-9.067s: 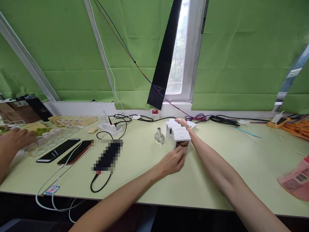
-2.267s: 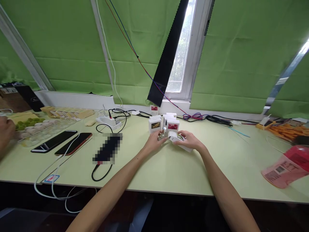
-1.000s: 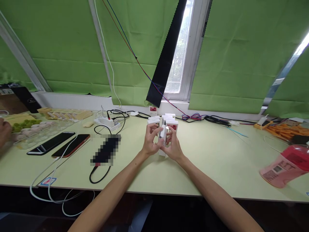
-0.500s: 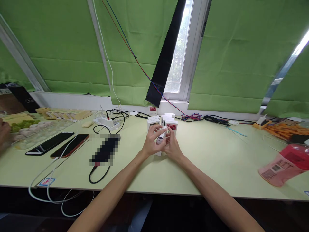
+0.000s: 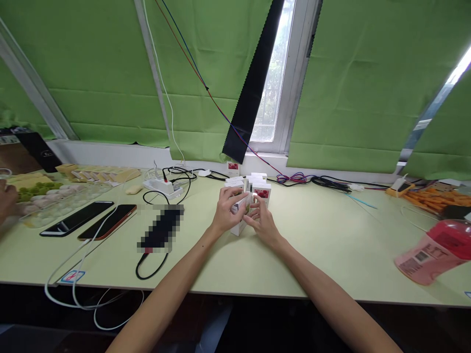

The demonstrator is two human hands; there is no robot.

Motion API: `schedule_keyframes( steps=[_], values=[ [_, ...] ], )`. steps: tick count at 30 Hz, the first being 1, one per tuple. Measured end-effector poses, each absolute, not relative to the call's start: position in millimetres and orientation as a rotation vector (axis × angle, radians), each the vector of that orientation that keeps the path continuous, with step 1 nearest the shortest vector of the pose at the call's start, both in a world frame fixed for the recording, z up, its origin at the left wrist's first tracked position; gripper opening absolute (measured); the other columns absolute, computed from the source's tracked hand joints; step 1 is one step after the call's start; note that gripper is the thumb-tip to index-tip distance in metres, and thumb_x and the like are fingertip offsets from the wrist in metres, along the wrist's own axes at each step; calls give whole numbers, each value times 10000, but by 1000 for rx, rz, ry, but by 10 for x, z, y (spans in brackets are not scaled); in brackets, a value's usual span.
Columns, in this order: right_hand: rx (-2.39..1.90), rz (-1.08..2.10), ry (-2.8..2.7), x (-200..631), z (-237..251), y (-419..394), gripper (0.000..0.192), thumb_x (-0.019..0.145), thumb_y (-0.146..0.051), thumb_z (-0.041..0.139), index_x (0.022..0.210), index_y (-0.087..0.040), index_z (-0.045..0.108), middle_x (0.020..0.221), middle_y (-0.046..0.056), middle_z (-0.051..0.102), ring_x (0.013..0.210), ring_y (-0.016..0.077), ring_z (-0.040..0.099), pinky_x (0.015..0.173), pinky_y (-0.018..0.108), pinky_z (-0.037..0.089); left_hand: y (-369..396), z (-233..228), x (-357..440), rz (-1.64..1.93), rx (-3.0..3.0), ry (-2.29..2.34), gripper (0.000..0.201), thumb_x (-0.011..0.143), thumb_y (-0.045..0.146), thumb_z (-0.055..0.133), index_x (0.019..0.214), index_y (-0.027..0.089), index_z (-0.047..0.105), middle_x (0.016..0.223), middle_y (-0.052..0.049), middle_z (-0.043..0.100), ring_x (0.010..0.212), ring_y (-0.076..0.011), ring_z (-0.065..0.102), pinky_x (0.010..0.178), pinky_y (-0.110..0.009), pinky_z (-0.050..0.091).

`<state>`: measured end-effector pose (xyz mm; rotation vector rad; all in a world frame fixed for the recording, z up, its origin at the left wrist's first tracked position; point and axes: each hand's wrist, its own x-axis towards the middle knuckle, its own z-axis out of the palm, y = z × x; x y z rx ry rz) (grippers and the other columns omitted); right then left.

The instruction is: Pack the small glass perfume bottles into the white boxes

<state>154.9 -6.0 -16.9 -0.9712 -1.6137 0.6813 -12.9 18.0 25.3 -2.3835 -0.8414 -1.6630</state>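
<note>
Left hand (image 5: 225,212) and right hand (image 5: 263,223): grip small white cardboard box (image 5: 239,214) | behind: upright white boxes (image 5: 257,188) | pale green table (image 5: 331,245)

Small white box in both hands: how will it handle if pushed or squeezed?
The small white box looks like thin card, so probably light and easy to dent under a hard grip. It is taller than wide, so a push high up may tip it. The left hand and right hand both steady it.

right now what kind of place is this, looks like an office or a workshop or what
Probably a makeshift packing or recording workstation, not a tidy office: a long pale green table under green cloth backdrops, small white boxes beside the hands, charging phones and loose cables.
</note>
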Motion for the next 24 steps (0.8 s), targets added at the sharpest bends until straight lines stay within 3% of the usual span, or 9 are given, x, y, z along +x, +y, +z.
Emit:
schedule_keyframes(
  steps=[7, 10, 14, 19, 24],
  values=[
    [-1023, 415, -1460, 1626, -115, -38, 373, 1030, -506, 429, 1234, -215, 542, 980, 75, 655, 784, 189, 634, 663, 321, 545, 222, 252, -145, -1631, -2361, -852, 280, 941, 233, 624, 1181, 282, 759, 1148, -90, 693, 1126, -263, 539, 981, -486, 531],
    [-1062, 317, -1430, 1681, -158, 38, 368, 1028, -479, 427, 1221, -198, 567, 1038, 109, 631, 898, 225, 620, 741, 362, 557, 246, 247, -145, -1633, -2331, -816, 246, 960, 261, 628, 1161, 279, 768, 1110, -89, 698, 1102, -255, 541, 971, -469, 529],
    [-1098, 339, -1477, 1719, -245, 152, 463, 1007, -464, 457, 1346, -161, 546, 1177, 173, 622, 1009, 262, 617, 776, 388, 561, 278, 231, -157, -1626, -2303, -818, 207, 977, 309, 634, 1123, 278, 778, 1082, -93, 699, 1083, -251, 544, 943, -457, 534],
    [-1072, 445, -1605, 1729, -267, 190, 532, 996, -411, 492, 1483, -196, 464, 1361, 163, 619, 659, 151, 556, 746, 369, 555, 320, 207, -190, -1581, -2285, -819, 196, 975, 367, 645, 1082, 280, 785, 1083, -101, 690, 1058, -251, 548, 930, -464, 540],
    [-1058, 537, -1672, 1726, -273, 195, 582, 961, -401, 537, 1494, -191, 434, 1197, 117, 685, 559, 127, 520, 701, 357, 557, 371, 166, -221, -1562, -2232, -810, 181, 967, 386, 657, 1050, 279, 777, 1077, -108, 687, 1054, -259, 523, 910, -455, 523]
  ],
)
